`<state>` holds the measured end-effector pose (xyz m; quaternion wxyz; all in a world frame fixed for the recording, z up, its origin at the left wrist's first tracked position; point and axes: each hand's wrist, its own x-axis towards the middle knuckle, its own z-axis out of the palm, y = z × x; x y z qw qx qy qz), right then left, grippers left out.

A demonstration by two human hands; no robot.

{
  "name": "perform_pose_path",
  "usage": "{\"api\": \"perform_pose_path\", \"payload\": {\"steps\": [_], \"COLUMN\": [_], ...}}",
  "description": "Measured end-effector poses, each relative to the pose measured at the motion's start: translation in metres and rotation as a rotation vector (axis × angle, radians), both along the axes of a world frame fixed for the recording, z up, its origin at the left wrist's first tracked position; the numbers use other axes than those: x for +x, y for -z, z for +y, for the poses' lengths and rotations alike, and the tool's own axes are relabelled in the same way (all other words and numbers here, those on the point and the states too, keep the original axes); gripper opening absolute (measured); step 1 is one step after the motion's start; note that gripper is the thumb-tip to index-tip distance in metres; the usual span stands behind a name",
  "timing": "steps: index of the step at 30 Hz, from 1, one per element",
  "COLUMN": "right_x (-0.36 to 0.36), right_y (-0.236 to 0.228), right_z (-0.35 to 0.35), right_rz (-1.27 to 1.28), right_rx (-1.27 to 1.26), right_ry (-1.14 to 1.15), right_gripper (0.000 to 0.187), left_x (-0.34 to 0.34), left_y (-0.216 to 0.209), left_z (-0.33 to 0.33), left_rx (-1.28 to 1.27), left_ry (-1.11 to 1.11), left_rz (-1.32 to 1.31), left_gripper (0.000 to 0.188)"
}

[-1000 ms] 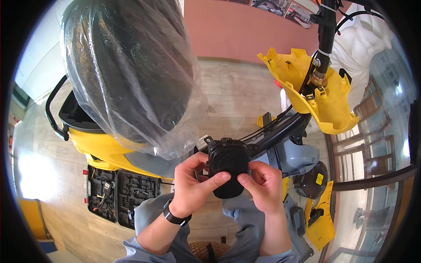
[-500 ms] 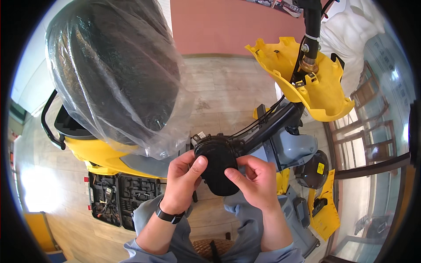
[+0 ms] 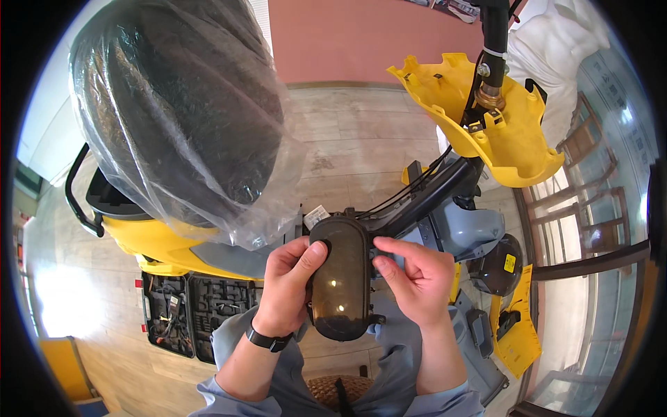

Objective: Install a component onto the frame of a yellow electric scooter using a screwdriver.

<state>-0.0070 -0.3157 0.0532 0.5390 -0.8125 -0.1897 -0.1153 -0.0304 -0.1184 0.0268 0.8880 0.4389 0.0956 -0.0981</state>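
Note:
An oblong dark unit (image 3: 339,285) with a glossy, smoky, rounded cover and small tabs at its edge is held upright before my lap. My left hand (image 3: 288,285) closes around its left side, with the thumb on the cover's edge. Just off the right side is my right hand (image 3: 415,278), thumb and forefinger apart and the other fingers curled, with nothing between them. A white label (image 3: 317,216) shows behind the unit's upper left corner. Beyond the unit runs the black frame tube (image 3: 424,201) of a partly stripped scooter, with thin black cables alongside.
A plastic-wrapped black seat (image 3: 180,118) rises over a yellow body (image 3: 149,240) on the left. Below it lies an open tool case (image 3: 201,316). Yellow front panels (image 3: 511,142) surround the steering column (image 3: 495,48). Grey parts, a dark helmet-like shell (image 3: 497,264) and a yellow panel (image 3: 517,337) lie right.
The unit has turned so that its smoky cover faces up, and its lower end sits lower. My right hand has let go of its right edge; my left hand keeps its grip.

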Motion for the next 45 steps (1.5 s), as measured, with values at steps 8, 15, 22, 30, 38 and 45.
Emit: {"api": "perform_pose_path", "payload": {"steps": [8, 15, 22, 30, 38, 45], "right_x": [0.002, 0.007, 0.006, 0.001, 0.006, 0.003], "right_y": [0.001, 0.002, 0.002, 0.002, 0.011, 0.021], "right_z": [0.001, 0.003, -0.002, -0.003, 0.002, -0.005], "right_rz": [-0.129, -0.280, -0.203, -0.058, -0.074, 0.420], "right_rx": [-0.091, -0.095, -0.122, -0.069, -0.034, 0.140], "right_ry": [-0.022, -0.021, -0.054, -0.011, 0.001, -0.032], "right_gripper": [0.025, 0.022, 0.023, 0.020, 0.018, 0.020], "left_x": [-0.001, -0.001, -0.001, 0.000, 0.000, 0.004], "left_y": [-0.007, -0.009, -0.001, -0.002, -0.005, -0.002], "left_z": [0.001, 0.003, 0.005, 0.012, 0.004, -0.012], "left_rx": [-0.057, -0.067, -0.050, -0.031, -0.006, 0.144], "left_ry": [-0.004, 0.077, 0.100, 0.201, 0.112, -0.030], "left_rz": [-0.012, -0.004, -0.028, -0.048, 0.018, -0.053], "left_gripper": [0.028, 0.033, 0.034, 0.038, 0.036, 0.032]}}
